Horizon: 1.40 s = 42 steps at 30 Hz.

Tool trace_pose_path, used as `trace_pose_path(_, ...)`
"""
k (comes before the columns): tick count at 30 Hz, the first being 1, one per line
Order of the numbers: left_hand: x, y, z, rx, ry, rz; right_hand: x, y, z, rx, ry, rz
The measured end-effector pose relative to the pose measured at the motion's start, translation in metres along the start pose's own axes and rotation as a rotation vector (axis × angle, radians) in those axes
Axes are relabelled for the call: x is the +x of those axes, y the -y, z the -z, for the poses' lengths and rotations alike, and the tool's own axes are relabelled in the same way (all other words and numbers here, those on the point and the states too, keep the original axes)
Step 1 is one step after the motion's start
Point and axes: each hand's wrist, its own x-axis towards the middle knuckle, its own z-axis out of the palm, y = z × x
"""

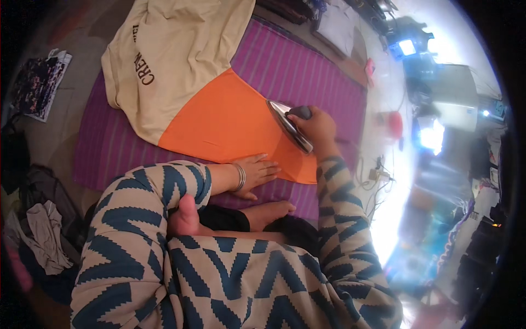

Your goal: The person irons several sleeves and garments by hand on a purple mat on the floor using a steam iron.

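Observation:
My right hand [319,128] grips the handle of an electric clothes iron [291,126], whose metal soleplate rests at the right edge of an orange fabric section [213,115]. That orange piece joins a beige garment [176,45] with dark lettering, which spreads away from me in loose folds. Palm down and fingers spread, my left hand [257,172], with bangles at the wrist, lies on the near edge of the orange cloth. Beneath the garment is a purple striped cloth [304,57] laid on the floor.
Folded clothes [337,26] lie at the far right, and a dark patterned cloth [39,84] at the left. Crumpled garments [49,238] are heaped at my left side. An electrical socket with cords [379,175] and a red container [393,125] stand to the right.

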Motion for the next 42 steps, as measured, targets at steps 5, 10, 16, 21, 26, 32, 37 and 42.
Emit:
trace_pose_path(5,0.022,-0.005,0.04,-0.636,0.626,-0.024,0.004,-0.003,0.002,-0.01,0.024,-0.013)
trace_pose_path(10,0.047,-0.001,-0.005,-0.188,-0.008,-0.095,0.005,0.002,0.006,-0.054,0.067,0.002)
trace_pose_path(16,0.04,-0.017,0.001,-0.451,-0.099,-0.225,0.008,-0.004,0.001,0.001,0.059,0.035)
trace_pose_path(21,-0.056,0.018,0.026,-0.518,-0.3,-0.062,-0.026,-0.004,-0.003,0.064,0.113,0.16)
trace_pose_path(26,-0.179,0.057,0.042,0.052,-0.171,0.525,-0.118,-0.007,-0.008,-0.055,0.119,0.479)
trace_pose_path(32,-0.216,0.054,0.026,0.042,-0.044,0.609,-0.122,-0.002,-0.018,-0.001,-0.05,0.217)
trace_pose_path(37,-0.215,0.053,0.025,0.01,-0.065,0.614,-0.107,0.026,-0.017,0.005,0.006,0.333)
trace_pose_path(42,-0.217,0.053,0.024,0.001,-0.064,0.609,-0.09,0.057,-0.02,0.067,0.02,0.22)
